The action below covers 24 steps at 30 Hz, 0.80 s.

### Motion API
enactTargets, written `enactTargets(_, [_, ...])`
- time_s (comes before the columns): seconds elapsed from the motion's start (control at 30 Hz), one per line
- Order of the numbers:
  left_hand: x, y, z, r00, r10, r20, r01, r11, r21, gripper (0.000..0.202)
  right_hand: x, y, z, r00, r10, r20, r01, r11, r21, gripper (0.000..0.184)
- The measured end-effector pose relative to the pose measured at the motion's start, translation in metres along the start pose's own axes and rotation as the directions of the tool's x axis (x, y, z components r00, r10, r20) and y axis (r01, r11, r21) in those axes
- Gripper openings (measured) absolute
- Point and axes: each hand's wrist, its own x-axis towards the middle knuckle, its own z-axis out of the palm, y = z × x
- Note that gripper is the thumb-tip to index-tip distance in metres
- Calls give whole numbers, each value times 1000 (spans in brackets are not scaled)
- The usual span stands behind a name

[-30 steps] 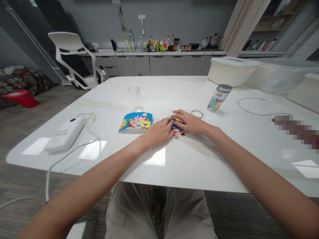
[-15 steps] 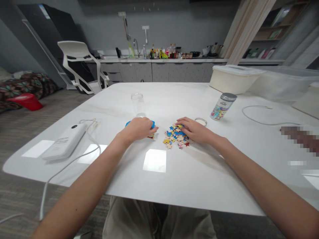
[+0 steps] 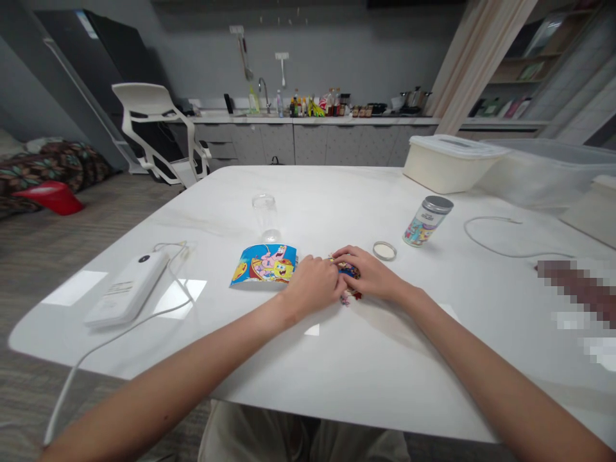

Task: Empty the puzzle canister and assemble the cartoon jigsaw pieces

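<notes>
A pile of jigsaw puzzle pieces (image 3: 350, 269), blue, yellow and pink, lies on the white table between my hands and is partly covered by them. My left hand (image 3: 315, 285) is bent against the pile's left side, its fingertips mostly hidden. From the right, my right hand (image 3: 370, 273) curves over the pieces with fingers apart, its fingertips close to the left hand. Just left of my left hand lies a curled picture sheet (image 3: 265, 264) with cartoon figures on blue. Behind the sheet stands a clear jar (image 3: 266, 218). A round lid (image 3: 384, 251) rests beyond my right hand.
A printed canister (image 3: 427, 221) with a silver lid stands at right, near a white cable (image 3: 481, 240). A white power bank (image 3: 128, 289) with a cord lies at left. Lidded storage boxes (image 3: 447, 167) stand at the far right. The table's front edge is near my lap.
My left hand has let go of the blue picture sheet and moved right to the puzzle pieces. The sheet now lies uncovered. My right hand stays at the pile, its fingers now nearer the left hand.
</notes>
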Motion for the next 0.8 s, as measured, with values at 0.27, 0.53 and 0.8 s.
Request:
enactTargets(0.27, [-7, -22, 8, 967, 244, 74, -247, 969, 33, 40, 3, -1, 0, 1000, -25, -5, 25, 1000, 7, 25])
enactTargets(0.53, [-11, -38, -6, 936, 336, 101, -345, 934, 92, 56, 4, 1, 1, 997, 7, -77, -10, 999, -38, 27])
enactTargets(0.8, [-10, -43, -10, 927, 360, 110, -371, 922, 108, 40, 1, 6, -6, 989, -18, -147, 1, 994, -113, 19])
